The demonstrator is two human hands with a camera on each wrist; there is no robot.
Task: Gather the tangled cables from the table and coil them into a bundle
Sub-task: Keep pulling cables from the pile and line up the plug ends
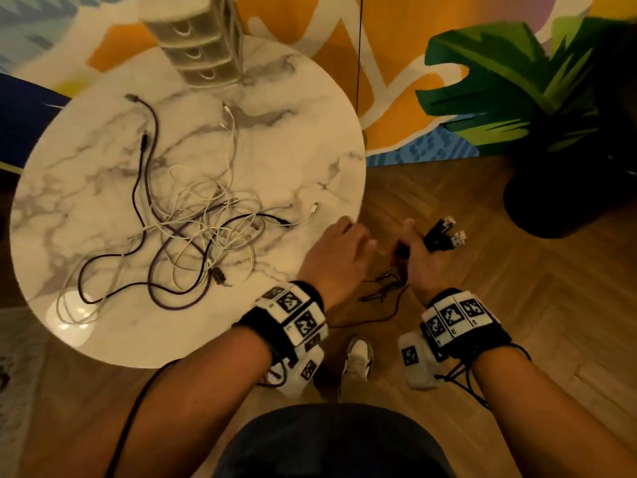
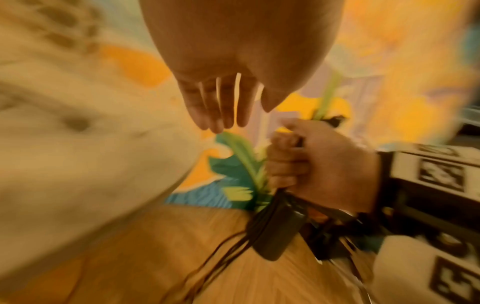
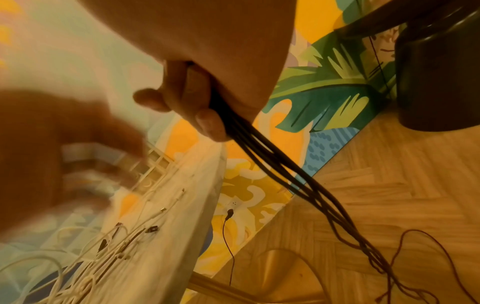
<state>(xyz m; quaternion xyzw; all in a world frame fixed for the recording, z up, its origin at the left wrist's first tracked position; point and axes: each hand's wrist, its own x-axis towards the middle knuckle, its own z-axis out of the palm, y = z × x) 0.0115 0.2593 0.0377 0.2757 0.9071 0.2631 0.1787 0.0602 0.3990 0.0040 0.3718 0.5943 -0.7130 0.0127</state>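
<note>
A tangle of white, black and purple cables (image 1: 193, 229) lies on the round marble table (image 1: 86, 174). My right hand (image 1: 413, 244) is off the table's right edge and grips a bunch of black cables (image 3: 272, 164). Their USB plugs (image 1: 446, 232) stick out past the fist, and the loose ends trail down to the floor (image 1: 382, 288). A black box (image 2: 278, 230) hangs in that bunch below the fist (image 2: 298, 164). My left hand (image 1: 358, 236) hovers at the table's right edge, fingers (image 2: 221, 107) straight and empty. In the right wrist view the left hand (image 3: 64, 144) is blurred.
A small drawer unit (image 1: 200, 39) stands at the table's far edge. A dark plant pot (image 1: 551, 201) sits on the wooden floor to the right. My shoe (image 1: 358, 360) is below the hands. A thin black cord (image 3: 228, 218) runs from a wall socket behind the table.
</note>
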